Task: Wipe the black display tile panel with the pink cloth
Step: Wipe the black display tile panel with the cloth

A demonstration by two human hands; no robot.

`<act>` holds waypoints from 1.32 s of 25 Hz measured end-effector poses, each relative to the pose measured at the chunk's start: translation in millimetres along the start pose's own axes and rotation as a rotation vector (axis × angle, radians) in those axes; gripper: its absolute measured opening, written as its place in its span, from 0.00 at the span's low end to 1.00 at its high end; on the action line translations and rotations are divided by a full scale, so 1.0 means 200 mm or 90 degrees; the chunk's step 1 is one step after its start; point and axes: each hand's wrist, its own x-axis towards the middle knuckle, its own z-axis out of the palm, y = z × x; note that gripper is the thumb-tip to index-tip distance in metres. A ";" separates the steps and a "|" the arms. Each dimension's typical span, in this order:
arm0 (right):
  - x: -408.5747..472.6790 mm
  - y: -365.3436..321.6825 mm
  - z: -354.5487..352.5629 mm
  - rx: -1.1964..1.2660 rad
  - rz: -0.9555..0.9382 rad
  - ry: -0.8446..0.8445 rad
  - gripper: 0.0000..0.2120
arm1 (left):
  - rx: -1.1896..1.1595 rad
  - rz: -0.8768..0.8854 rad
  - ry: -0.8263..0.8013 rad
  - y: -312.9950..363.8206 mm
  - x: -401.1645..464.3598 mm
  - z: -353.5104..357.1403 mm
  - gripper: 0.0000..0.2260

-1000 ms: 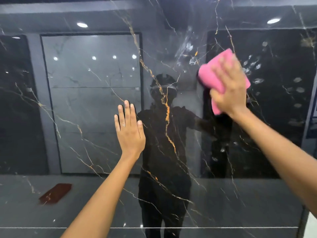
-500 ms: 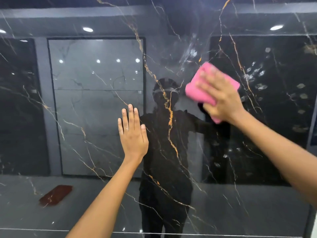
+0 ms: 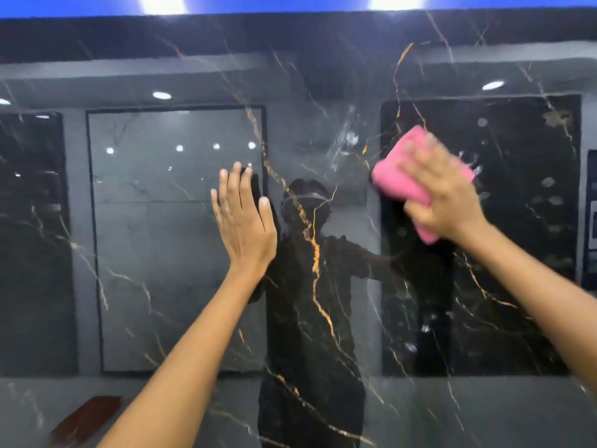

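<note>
My right hand [image 3: 447,202] presses the pink cloth [image 3: 399,176] flat; its grip is blurred. Smudges [image 3: 426,328] lie toward six o'clock. My left hand [image 3: 242,221] braces open-palmed on the black tile panel [image 3: 307,318].

Our two arms come up bare to the panel [image 3: 161,286] — no sleeves, watch or rings on left hand [image 3: 242,221] or right hand [image 3: 442,195] — right one motion-blurred.

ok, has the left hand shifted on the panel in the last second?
Yes. The left hand slid up the black tile panel: it was level with the bright orange vein stretch; now its fingertips reach well above it.
</note>
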 end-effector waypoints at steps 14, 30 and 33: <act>0.35 0.10 -0.05 0.041 0.015 0.031 0.31 | 0.114 0.010 -0.022 -0.06 0.15 0.10 0.25; 1.00 0.16 -0.10 0.042 0.241 0.086 0.34 | 0.119 0.044 -0.014 -0.08 0.33 0.10 0.26; 1.05 -0.11 0.03 0.059 0.036 0.021 0.36 | 0.108 0.049 -0.003 -0.09 0.33 0.08 0.26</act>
